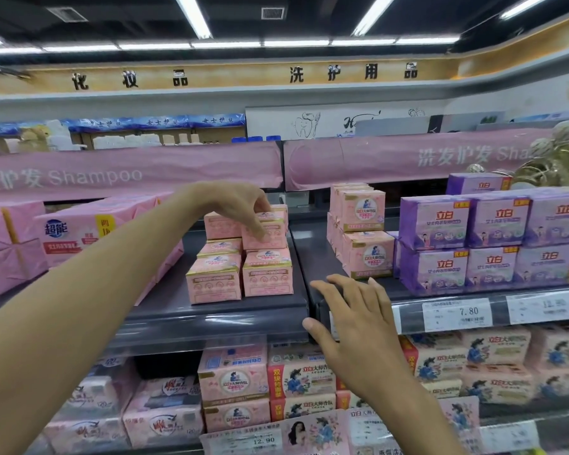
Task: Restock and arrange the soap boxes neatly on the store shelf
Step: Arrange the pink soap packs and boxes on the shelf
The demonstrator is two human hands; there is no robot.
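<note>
Small pink soap boxes stand stacked two high on the dark grey shelf [217, 313]. My left hand [240, 205] reaches over the stack and grips the top right pink soap box [270, 233] from above, fingers curled down its front. Two front pink boxes [240, 279] stand side by side below. My right hand [352, 316] hovers with fingers spread at the shelf's front edge, holding nothing. A second stack of pink soap boxes [365, 234] stands further right on the same level.
Purple soap packs [493, 244] fill the right of the shelf, large pink wrapped packs [69, 234] the left. Price tags [457, 315] line the shelf edge. The lower shelf holds more pink soap packs [234, 382]. A pink shampoo banner [128, 169] hangs above.
</note>
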